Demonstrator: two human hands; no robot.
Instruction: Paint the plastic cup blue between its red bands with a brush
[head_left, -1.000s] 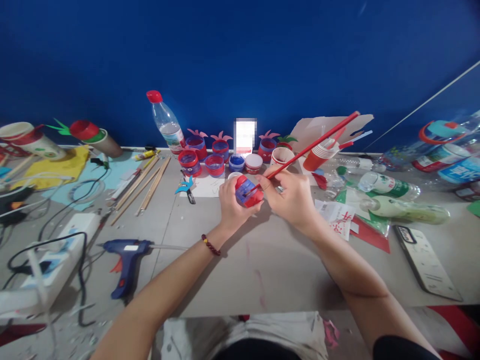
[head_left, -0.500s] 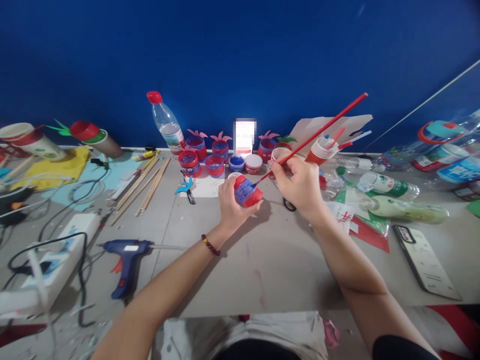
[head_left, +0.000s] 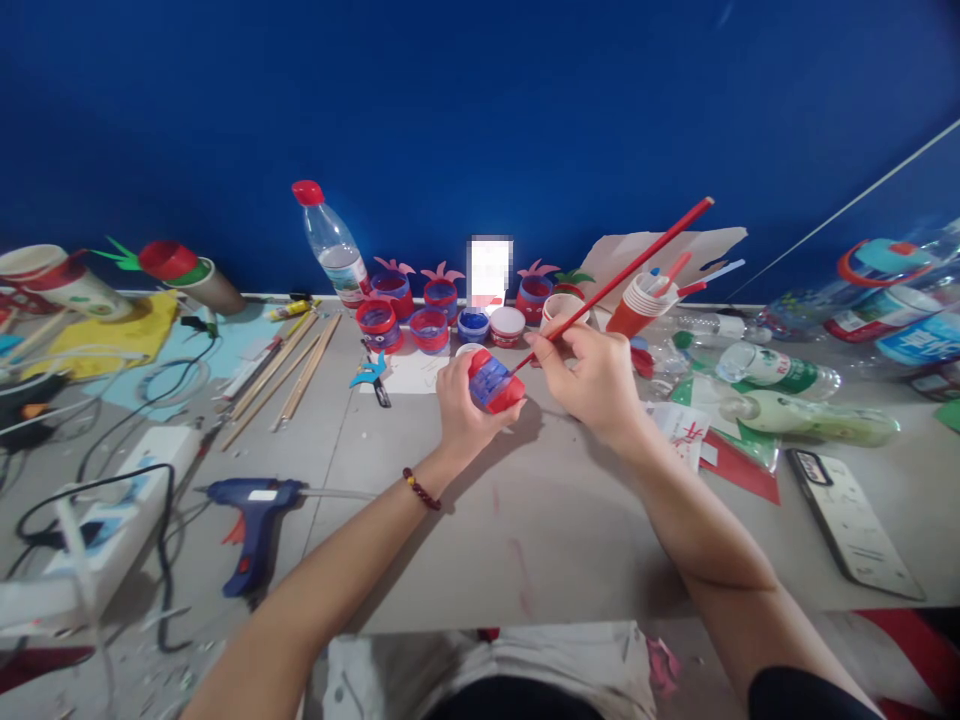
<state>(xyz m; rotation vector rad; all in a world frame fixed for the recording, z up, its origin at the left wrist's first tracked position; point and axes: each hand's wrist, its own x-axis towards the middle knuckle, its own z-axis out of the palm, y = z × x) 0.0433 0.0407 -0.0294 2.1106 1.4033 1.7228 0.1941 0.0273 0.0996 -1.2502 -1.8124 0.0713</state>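
My left hand (head_left: 466,405) is wrapped round a small red cup (head_left: 491,382) with a blue painted band, tilted so its side faces up. In my right hand (head_left: 589,375) is a long red paintbrush (head_left: 637,262), pinched near its lower end. Its tip meets the cup's painted side, where blue strokes show. Just behind stand an open jar of blue paint (head_left: 473,326) and a white-lidded jar (head_left: 507,326). Several red and blue painted cups, among them a cup ring (head_left: 430,332), stand near the wall.
A blue glue gun (head_left: 259,510) and a white power strip (head_left: 124,510) with cables lie left. Wooden sticks (head_left: 289,365) and a red-capped bottle (head_left: 330,245) are behind them. To the right are paper cups (head_left: 637,305) with brushes, plastic bottles (head_left: 780,370) and a phone (head_left: 851,525).
My right hand has shifted slightly, and the brush's upper end has swung a little down and left. My left hand and the cup stay nearly where they were.
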